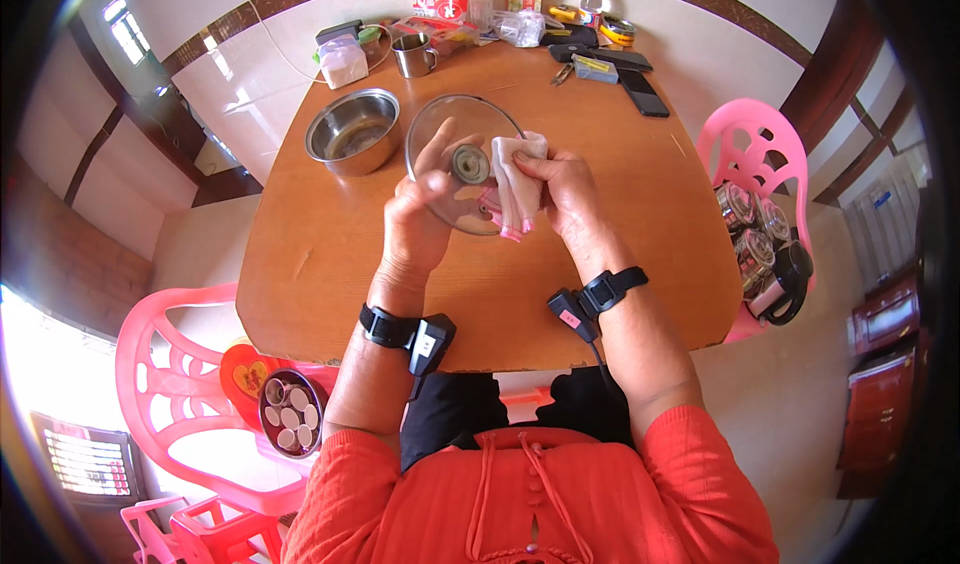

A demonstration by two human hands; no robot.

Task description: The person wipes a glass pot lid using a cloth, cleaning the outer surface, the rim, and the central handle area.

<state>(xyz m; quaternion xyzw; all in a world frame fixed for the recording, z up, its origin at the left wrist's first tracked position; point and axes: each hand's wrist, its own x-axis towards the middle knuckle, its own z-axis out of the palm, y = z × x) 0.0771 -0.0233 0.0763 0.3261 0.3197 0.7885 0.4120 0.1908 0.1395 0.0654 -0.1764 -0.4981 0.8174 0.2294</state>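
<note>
A round, clear glass pot lid (474,116) is held above the wooden table, its metal-ringed rim facing me at a tilt. At its centre sits a round knob fitting (470,165). My left hand (417,222) grips the lid at its left edge, with fingers visible through the glass behind it. In my right hand (568,189) is a folded white cloth with pink edging (517,177), pinched against the lid's right side. Part of the cloth shows behind the glass. A stainless steel pot (379,157) stands on the table, left of the lid.
Along the table's (495,301) back are a steel mug (412,57), tissues (345,65), a capped bottle (592,5) and a black phone (643,92). A pink chair (757,136) at right holds steel containers and a kettle (784,282). Another pink chair (142,384) bears a round tin (322,421).
</note>
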